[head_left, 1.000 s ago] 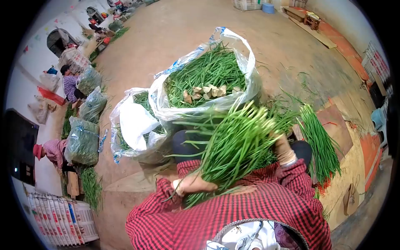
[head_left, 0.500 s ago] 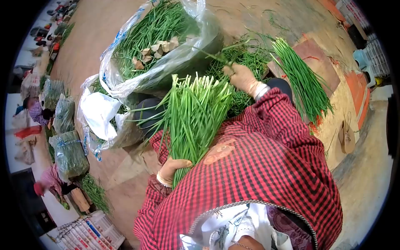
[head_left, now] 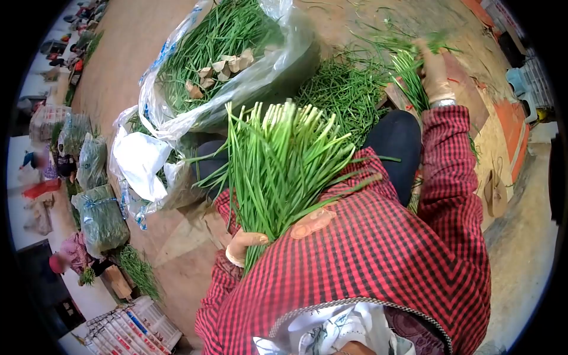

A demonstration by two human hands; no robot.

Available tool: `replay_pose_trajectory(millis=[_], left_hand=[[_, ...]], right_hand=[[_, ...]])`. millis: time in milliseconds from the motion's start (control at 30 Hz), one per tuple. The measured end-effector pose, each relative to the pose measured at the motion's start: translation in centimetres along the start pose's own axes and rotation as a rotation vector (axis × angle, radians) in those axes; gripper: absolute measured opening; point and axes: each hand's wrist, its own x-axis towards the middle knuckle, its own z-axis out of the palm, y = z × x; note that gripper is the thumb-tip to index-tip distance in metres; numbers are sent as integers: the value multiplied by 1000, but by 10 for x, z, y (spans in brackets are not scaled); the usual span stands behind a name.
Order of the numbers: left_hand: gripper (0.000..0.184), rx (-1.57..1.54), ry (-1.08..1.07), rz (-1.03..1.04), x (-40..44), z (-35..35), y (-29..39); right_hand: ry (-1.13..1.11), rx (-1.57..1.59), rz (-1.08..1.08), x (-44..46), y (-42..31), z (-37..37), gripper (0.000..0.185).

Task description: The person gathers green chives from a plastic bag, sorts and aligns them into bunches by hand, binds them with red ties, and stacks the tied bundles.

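My left hand (head_left: pixel 244 246), in a thin pale glove, is closed around the lower leafy part of a large bunch of garlic chives (head_left: pixel 284 160). The bunch rests against my lap, its cut pale ends fanned out at the top. My right hand (head_left: pixel 435 76), gloved too, reaches far out to the right, above a second bundle of garlic chives (head_left: pixel 407 71) lying on a board. Motion blurs its fingers. A green smear of leaves (head_left: pixel 436 41) shows at the fingertips, and I cannot make out whether they are gripped or falling.
Loose green trimmings (head_left: pixel 343 89) are heaped beyond my knees. To the left stands a big clear plastic bag (head_left: pixel 296 56) full of greens, with a smaller bag beside it holding white plastic (head_left: pixel 141 163). Packed bags (head_left: pixel 100 219) and other people line the far left. A sandal (head_left: pixel 496 195) lies right.
My right hand has swung from above the trimmings heap out to the right, over the second bundle. The bunch in my left hand now fans wider, with some leaves spreading right.
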Motion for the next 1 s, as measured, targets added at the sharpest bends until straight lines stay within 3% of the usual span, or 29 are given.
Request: replay_pose_trajectory(millis=[67,133,200,333,400,467,533,567,667,733,767,867,1000], left_hand=[[51,108,-32,181,9,-1,2],[53,-565,124,-482,32,17,34],[55,-568,105,-457,31,13,26],[50,-587,156,-463,21,15,20],[49,-626,193,-471,18,13,15],[64,-540,220,-509,19,12,13],[71,-475,220,-516,23,16,17],[69,-474,209,-480,26,20,21],[63,-437,206,-457,19,13,14],[59,-403,210,-478,18,11,13],[55,-422,228,-510,20,11,15],[52,-424,241,-563,28,16,24],[53,-416,255,-533,43,28,43]], right_hand=[[-715,-761,-125,-25,0,1,51],[-1067,-1186,-246,-78,-5,22,49],[-954,-1008,-372,-91,18,30,51],[-861,-421,-244,-154,-8,67,31],[-945,-364,-392,-181,-7,83,17],[-1056,-345,-390,-203,-7,100,23],[-1197,-671,-499,-215,-2,113,47],[-1198,-674,-502,-217,5,118,47],[-1244,-695,-356,-219,21,128,49],[-1320,-524,157,-224,19,123,52],[-1317,-419,179,-225,26,121,40],[-1249,-407,230,-225,30,115,32],[-1185,-274,160,-224,31,116,38]])
